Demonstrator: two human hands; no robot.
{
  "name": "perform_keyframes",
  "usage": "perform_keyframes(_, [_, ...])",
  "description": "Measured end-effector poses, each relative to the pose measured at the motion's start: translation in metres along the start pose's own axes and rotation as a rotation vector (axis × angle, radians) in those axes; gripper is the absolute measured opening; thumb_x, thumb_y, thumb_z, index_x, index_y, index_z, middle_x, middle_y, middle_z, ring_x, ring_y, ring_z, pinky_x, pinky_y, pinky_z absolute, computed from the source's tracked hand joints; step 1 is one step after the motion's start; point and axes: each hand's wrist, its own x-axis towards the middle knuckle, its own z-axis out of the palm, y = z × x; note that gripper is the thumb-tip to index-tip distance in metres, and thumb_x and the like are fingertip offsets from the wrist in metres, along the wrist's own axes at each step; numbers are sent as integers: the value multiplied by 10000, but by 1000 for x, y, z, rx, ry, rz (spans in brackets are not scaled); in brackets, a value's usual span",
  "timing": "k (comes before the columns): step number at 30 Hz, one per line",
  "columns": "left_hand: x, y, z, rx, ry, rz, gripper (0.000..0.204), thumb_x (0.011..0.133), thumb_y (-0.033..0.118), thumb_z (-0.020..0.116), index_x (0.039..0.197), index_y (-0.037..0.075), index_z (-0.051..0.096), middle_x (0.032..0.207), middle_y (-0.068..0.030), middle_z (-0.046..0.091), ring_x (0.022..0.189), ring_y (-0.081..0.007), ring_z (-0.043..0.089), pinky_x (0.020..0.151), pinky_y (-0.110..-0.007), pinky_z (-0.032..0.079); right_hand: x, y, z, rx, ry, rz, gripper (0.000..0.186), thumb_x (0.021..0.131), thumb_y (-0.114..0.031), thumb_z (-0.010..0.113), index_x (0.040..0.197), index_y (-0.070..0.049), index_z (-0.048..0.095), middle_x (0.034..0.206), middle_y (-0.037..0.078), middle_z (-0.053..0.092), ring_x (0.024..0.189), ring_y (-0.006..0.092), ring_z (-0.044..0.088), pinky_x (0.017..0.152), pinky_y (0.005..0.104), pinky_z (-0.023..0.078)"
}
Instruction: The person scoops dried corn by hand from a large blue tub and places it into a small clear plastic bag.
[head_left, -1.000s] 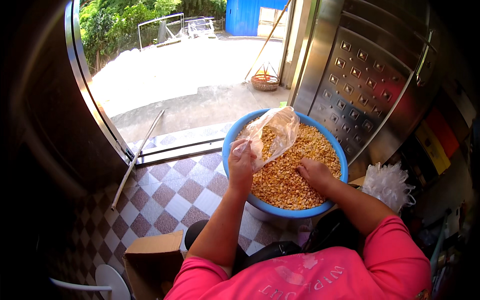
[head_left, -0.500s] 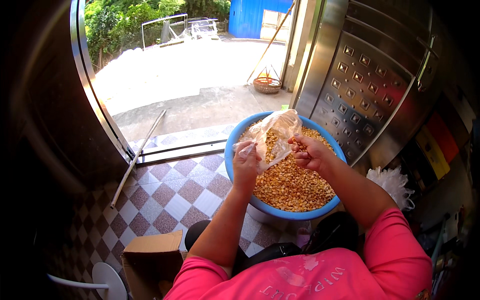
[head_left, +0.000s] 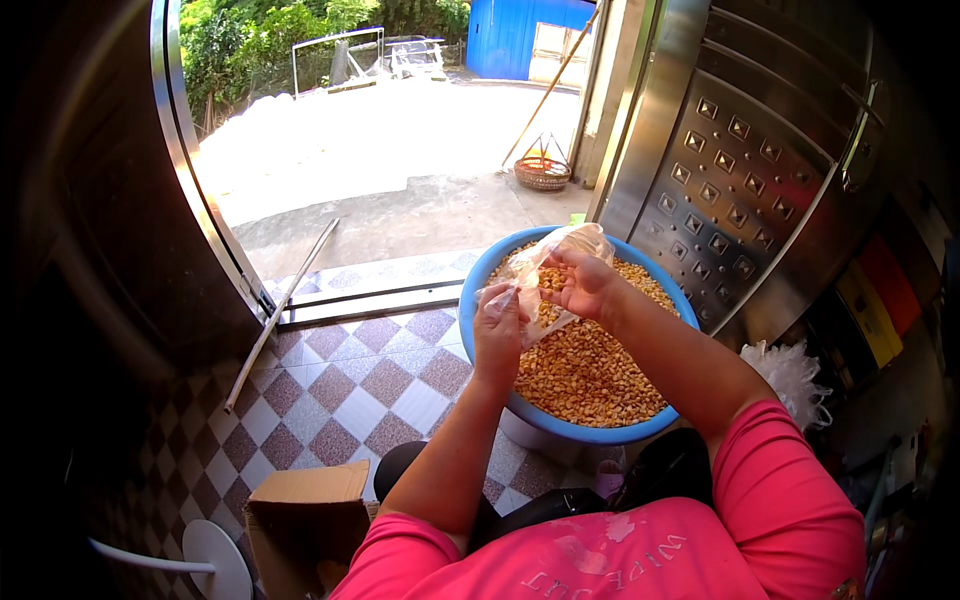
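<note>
A wide blue basin (head_left: 600, 436) full of yellow-orange corn kernels (head_left: 590, 375) stands in front of my knees. Over its far left part I hold a thin clear plastic bag (head_left: 580, 240), its edge pinched in the closed fingers of my left hand (head_left: 500, 325). My right hand (head_left: 585, 285) is at the bag's mouth, thumb and fingers apart and pointing left. Part of its fingers is behind or against the plastic, and I see no kernels in it.
An open cardboard box (head_left: 305, 500) sits on the checkered floor at lower left, near a white round-based stand (head_left: 215, 560). A pale pole (head_left: 280, 315) leans across the threshold. Right of the basin are a metal door (head_left: 720, 190) and white plastic bags (head_left: 785, 380). Outside stands a wicker basket (head_left: 542, 175).
My right hand has moved left and up from over the kernels to the bag's mouth. Its fingers, earlier curled round some kernels, are now apart. My left hand still grips the bag.
</note>
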Motion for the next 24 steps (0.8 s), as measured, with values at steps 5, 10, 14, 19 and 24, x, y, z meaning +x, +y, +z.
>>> perform_keyframes(5, [-2, 6, 7, -11, 29, 11, 125, 919, 151, 485, 1014, 72, 501, 634, 25, 488, 474, -30, 415, 380, -179, 330, 8, -2, -8, -32, -48, -54, 344, 880, -204, 529, 1163, -52, 407, 1137, 109, 409, 1048, 270, 453, 870, 409, 446])
perform_keyframes(10, [-4, 8, 7, -58, 44, -8, 124, 916, 156, 491, 1012, 80, 508, 634, 26, 492, 473, -26, 416, 375, -176, 327, 1, -9, -13, -250, -23, -164, 455, 890, -279, 514, 1282, -91, 380, 1288, 96, 388, 1162, 232, 395, 895, 389, 397])
perform_keyframes(14, [-1, 3, 3, 27, 33, 80, 119, 917, 157, 491, 1007, 83, 513, 634, 29, 489, 476, -22, 415, 375, -174, 324, -10, -10, -20, -480, -54, -155, 442, 891, -297, 506, 1269, -85, 422, 1248, 90, 443, 1118, 212, 434, 856, 386, 414])
perform_keyframes(19, [-2, 5, 4, 2, 34, 20, 118, 915, 145, 489, 1004, 71, 513, 660, 21, 492, 510, -20, 422, 419, -162, 333, -22, -4, -42, -802, -118, -430, 302, 878, -211, 528, 1127, -42, 551, 1011, 66, 576, 874, 156, 553, 680, 300, 476])
perform_keyframes(24, [-4, 10, 7, 10, 73, 7, 105, 911, 163, 502, 987, 96, 533, 630, 33, 477, 491, -18, 396, 404, -164, 309, -50, -5, -70, -903, -43, -464, 121, 883, -121, 517, 931, -25, 575, 779, 16, 561, 644, 67, 530, 527, 201, 447])
